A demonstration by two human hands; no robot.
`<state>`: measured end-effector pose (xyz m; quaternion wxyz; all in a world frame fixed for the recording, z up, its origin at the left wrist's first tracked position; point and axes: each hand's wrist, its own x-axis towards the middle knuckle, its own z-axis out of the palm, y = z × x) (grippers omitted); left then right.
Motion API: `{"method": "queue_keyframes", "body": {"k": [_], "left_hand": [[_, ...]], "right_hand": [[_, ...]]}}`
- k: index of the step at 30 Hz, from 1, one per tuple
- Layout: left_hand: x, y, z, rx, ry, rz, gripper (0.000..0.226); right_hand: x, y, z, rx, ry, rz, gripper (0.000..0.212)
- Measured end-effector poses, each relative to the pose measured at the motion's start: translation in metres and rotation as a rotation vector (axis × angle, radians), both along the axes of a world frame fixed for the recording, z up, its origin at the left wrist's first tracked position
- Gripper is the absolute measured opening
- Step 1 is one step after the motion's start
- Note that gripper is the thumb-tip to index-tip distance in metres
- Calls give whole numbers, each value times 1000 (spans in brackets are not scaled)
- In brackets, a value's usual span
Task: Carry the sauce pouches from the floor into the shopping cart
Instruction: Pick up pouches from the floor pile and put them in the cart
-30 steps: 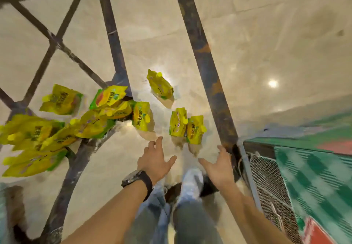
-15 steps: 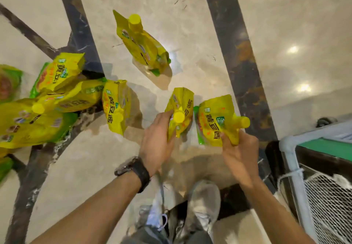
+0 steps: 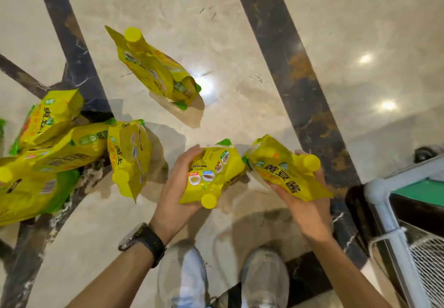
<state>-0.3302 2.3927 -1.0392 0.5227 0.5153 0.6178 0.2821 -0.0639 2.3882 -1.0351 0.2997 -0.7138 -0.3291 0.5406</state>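
Head view: left hand (image 3: 174, 187) curled round pouch (image 3: 212, 173), right hand (image 3: 306, 208) round second pouch (image 3: 281, 172), both low over floor (image 3: 240, 43). I judge them soft, slick, sloshy; I'd grip mid-body, not cap. Cart (image 3: 379, 194) at right.

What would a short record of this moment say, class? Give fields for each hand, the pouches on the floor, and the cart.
left: the left hand grips a sauce pouch, its cap pointing towards the person
right: the right hand grips a second pouch, its cap to the right
floor: a lone pouch lies ahead; a pile of pouches lies to the left
cart: shopping cart at the right edge, only a corner in view
wrist: black watch on the left wrist
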Motion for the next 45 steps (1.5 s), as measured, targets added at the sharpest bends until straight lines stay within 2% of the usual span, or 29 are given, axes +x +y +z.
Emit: {"method": "queue_keyframes", "body": {"k": [3, 5, 7, 9, 12, 13, 15, 17, 18, 19, 21, 23, 26, 32, 36, 41, 45], "left_hand": [[3, 9, 2, 27, 91, 40, 63], [3, 17, 12, -63, 20, 111, 56], [0, 21, 32, -142, -2, 134, 60], [-2, 17, 67, -235, -64, 158, 63], [-2, 2, 138, -393, -279, 235, 58], [-2, -2, 161, -453, -363, 264, 62], [-1, -8, 205, -610, -477, 350, 100], [2, -11, 253, -714, -520, 396, 137], [6, -11, 280, -724, -516, 386, 145], [10, -13, 307, -709, -501, 369, 145], [18, -14, 365, -644, -470, 324, 129], [23, -17, 424, -609, -470, 299, 111], [18, -29, 506, -576, -475, 299, 105], [-2, -54, 646, -517, -457, 249, 108], [-28, -67, 712, -536, -474, 182, 107], [-58, -76, 756, -517, -524, 25, 113], [-84, -76, 780, -475, -553, -100, 93]], "right_hand": [[-1, 13, 1, 113, -74, 73, 58], [2, 28, 13, 136, -82, 100, 58], [12, 38, 37, 111, -96, 189, 51], [28, 40, 71, 12, 29, 232, 47], [51, 30, 136, -153, 315, 201, 58], [56, 25, 161, -204, 395, 186, 67], [61, 16, 212, -275, 538, 143, 81], [60, 8, 265, -292, 621, 109, 66], [57, 5, 291, -295, 632, 107, 59], [52, 3, 318, -290, 608, 110, 61], [46, -6, 363, -312, 559, 26, 91], [42, -15, 409, -313, 564, -87, 106], [35, -27, 489, -268, 580, -125, 106], [10, -61, 633, -145, 654, -139, 100], [-17, -93, 704, -118, 603, -173, 105], [-50, -135, 760, -91, 611, -237, 106], [-83, -166, 789, -7, 570, -315, 108]]}}
